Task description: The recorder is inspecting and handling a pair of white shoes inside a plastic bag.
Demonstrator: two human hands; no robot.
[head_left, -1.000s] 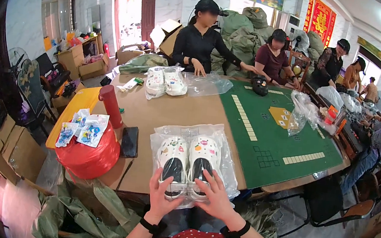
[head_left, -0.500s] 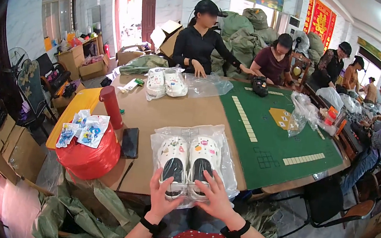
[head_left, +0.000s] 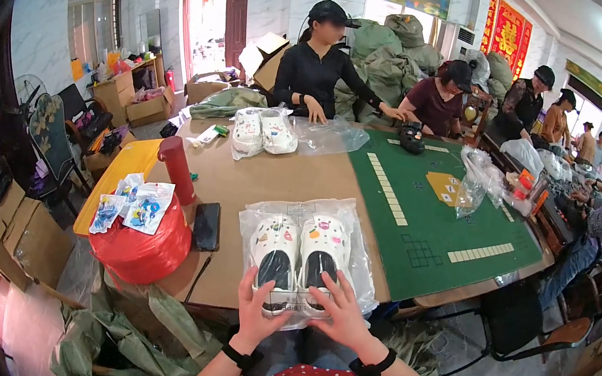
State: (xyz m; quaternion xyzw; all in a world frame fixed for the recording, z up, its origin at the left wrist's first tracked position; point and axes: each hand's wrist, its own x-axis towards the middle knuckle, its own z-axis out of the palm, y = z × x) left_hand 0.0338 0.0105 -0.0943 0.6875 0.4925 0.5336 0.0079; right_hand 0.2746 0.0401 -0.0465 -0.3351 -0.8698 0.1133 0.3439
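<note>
A pair of white clogs [head_left: 277, 246] with colourful charms and dark insoles lies in a clear plastic bag [head_left: 360, 272] at the near table edge, heels toward me. My left hand [head_left: 260, 308] holds the heel end of the left clog through the bag, fingers spread over it and thumb at the near edge. Likewise, my right hand [head_left: 340, 311] has the right clog's heel end, its fingers apart on top. The two thumbs come close together at the bag's near rim. What lies under the palms is hidden.
Left of the bag are a black phone [head_left: 207, 226], a red cylinder [head_left: 177, 169] and a red wrapped bundle [head_left: 148, 251] with small packets. Another bagged clog pair [head_left: 264, 132] lies farther back. A green mat [head_left: 421, 196] covers the right side. Several people stand or sit beyond.
My hands and the bagged clogs stay in place. Across the table, the seated person's head has tilted; the view has shifted very slightly.
</note>
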